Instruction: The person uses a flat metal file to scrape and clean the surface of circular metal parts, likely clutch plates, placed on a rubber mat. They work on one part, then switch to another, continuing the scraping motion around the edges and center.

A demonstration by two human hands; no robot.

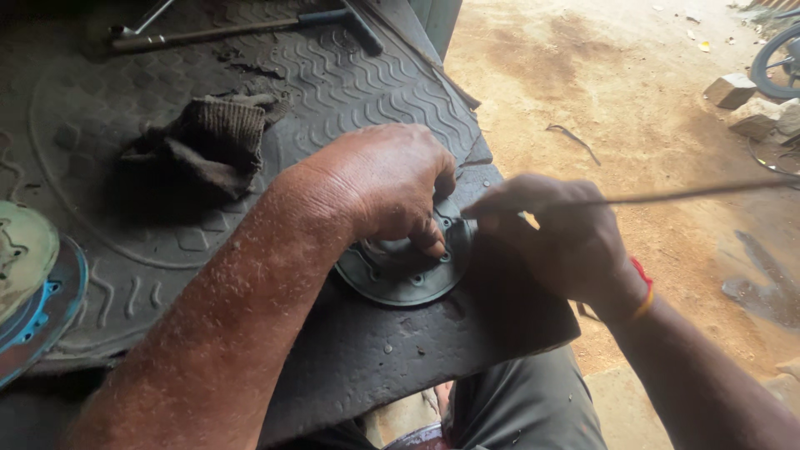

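Two hands at round metal plate on rubber mat: left hand pressed on plate, right hand clamped on thin rod. Rod slip possibly caused by loose plate.

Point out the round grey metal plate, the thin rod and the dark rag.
round grey metal plate (398, 287): head view, lower rim below the left hand.
thin long metal rod (667, 197): head view, mid-shaft past the right hand.
dark crumpled cloth rag (212, 137): head view, ribbed middle fold.

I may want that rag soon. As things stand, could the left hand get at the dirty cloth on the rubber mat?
Probably yes: the left hand presses the metal disc, and bare mat lies between it and the cloth.
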